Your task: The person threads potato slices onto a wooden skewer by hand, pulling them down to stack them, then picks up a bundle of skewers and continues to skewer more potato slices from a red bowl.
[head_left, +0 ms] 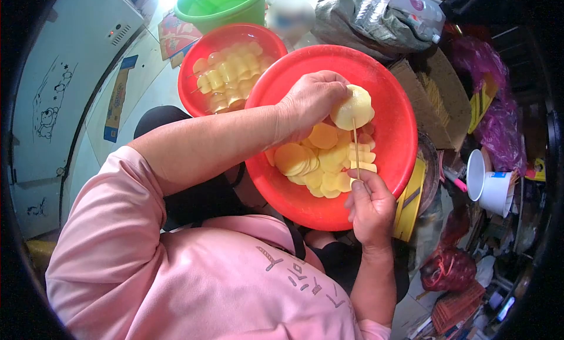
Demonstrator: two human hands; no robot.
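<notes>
Above a large red basin [402, 125], my left hand [320, 98] grips a round, pale yellow slice [353, 108] by its upper left edge. A thin wooden skewer [356, 149] meets the slice and runs down to my right hand [371, 206], whose thumb and fingers pinch its lower end. How far the skewer enters the slice is hard to tell. Loose yellow slices [314, 163] lie piled in the basin below both hands, some overlapping. Several slices near the skewer stand in a close row.
Behind on the left, a smaller red basin [187, 75] holds yellow pieces on skewers in liquid. A green basin [202, 15] is beyond it. To the right are a cardboard box [432, 105], white tubs [496, 193], a yellow object [409, 208] and a red net bag [447, 269].
</notes>
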